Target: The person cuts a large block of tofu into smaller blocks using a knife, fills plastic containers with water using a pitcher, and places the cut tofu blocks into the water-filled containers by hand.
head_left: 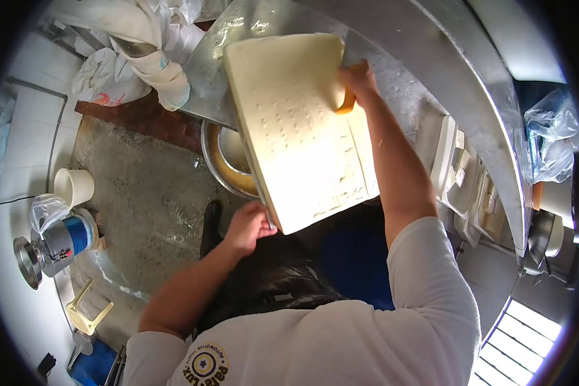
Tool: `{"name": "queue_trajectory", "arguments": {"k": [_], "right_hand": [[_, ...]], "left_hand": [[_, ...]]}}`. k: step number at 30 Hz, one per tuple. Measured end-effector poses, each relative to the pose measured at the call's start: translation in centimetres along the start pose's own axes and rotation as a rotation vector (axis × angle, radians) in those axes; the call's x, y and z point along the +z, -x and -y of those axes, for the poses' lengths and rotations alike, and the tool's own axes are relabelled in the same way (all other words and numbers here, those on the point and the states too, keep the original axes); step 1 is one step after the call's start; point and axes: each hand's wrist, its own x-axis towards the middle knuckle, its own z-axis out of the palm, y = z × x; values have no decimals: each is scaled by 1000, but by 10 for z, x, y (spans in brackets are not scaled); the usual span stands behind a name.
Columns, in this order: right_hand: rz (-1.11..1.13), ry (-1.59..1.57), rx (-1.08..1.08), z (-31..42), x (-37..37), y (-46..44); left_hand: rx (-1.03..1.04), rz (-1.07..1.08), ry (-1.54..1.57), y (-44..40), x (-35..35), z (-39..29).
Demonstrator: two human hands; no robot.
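White cotton T-shirt with a round printed logo [341, 338] is nearest the camera. Beyond it: large pale-yellow rectangular slab [289, 116], matte, pitted face up, on a grey metal surface [211, 77]. Near end looks to reach past the surface edge; support under it is hidden. Thin line runs lengthwise by the slab's right side.

Right hand [361, 85]: fingers closed around an orange curved tool [346, 106] at the slab's upper right side. Working edge not readable. Left hand [246, 230]: at the slab's near-left corner, fingers curled narrow; can't tell if they pinch the thin grey strip along that side or only touch it.

Left of the slab, lower down: round metal basin [205, 154] with a smaller bowl inside. Right of it: white plastic trays [439, 161].

On technique, my read: brace the near-left corner before loading the tool, since that end may be unsupported. Even, light pressure with the tool; material looks soft and would likely gouge or crack along that line. Left fingers out of the tool's path.
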Motion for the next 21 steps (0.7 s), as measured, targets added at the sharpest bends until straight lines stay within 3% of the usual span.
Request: {"name": "queue_trajectory", "arguments": {"k": [3,6,9,12,14,15,16,18,20,21], "right_hand": [[-1,27,-87,-13,10,-15],[210,37,-124,22,13,-3],[176,271,-293,39,12,2],[72,545,-278,32,-1,17],[-25,328,-501,15,-28,50],[-31,220,-500,13,-46,76],[-40,112,-498,10,-65,107],[-106,203,-242,-8,-94,162],[-152,67,-135,-21,-112,230],[-115,-33,35,-14,-121,269]], "left_hand": [[-105,107,-49,-3,19,24],[-220,223,-63,-24,50,44],[-306,373,-83,-51,90,55],[-273,436,-167,-79,127,61],[-244,422,-264,-90,153,54],[-229,397,-459,-94,166,45],[-214,371,-654,-98,176,34],[78,446,-1183,-135,170,24],[139,481,-1253,-146,152,7],[222,588,-1161,-184,123,18]]}}
